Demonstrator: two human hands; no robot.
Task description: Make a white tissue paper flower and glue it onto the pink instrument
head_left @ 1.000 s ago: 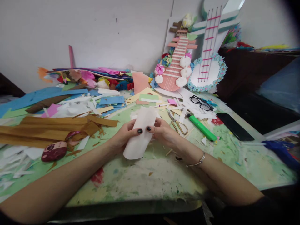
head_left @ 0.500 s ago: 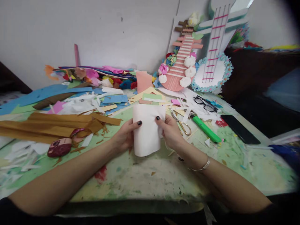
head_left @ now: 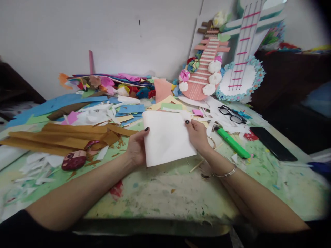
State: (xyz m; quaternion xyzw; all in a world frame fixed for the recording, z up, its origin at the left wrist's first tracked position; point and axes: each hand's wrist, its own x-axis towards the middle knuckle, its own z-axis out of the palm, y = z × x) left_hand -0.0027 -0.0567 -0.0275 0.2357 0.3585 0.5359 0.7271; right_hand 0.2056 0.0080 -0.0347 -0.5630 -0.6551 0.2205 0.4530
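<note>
Between my hands, above the table, a white sheet of paper (head_left: 168, 139) is held up by its sides. My left hand (head_left: 137, 146) pinches its left edge, thumb on the front and fingers behind. On the right edge, my right hand (head_left: 200, 136) grips it the same way, a silver bangle on that wrist. Most fingers are hidden behind the sheet. Gold-handled scissors (head_left: 212, 142) lie mostly covered by my right hand. Farther right is a bright green utility knife (head_left: 232, 143).
Brown crepe paper (head_left: 64, 136) and a dark red case (head_left: 74, 160) lie left. Blue and white scraps spread behind. Black glasses (head_left: 232, 114) and a phone (head_left: 272, 143) rest right. A pink paper instrument (head_left: 200, 84) and a white one (head_left: 238, 81) lean at the wall.
The white paper, curled and narrow before, now spreads wider and flatter. My right hand has moved right, away from my left. The whole view has shifted slightly.
</note>
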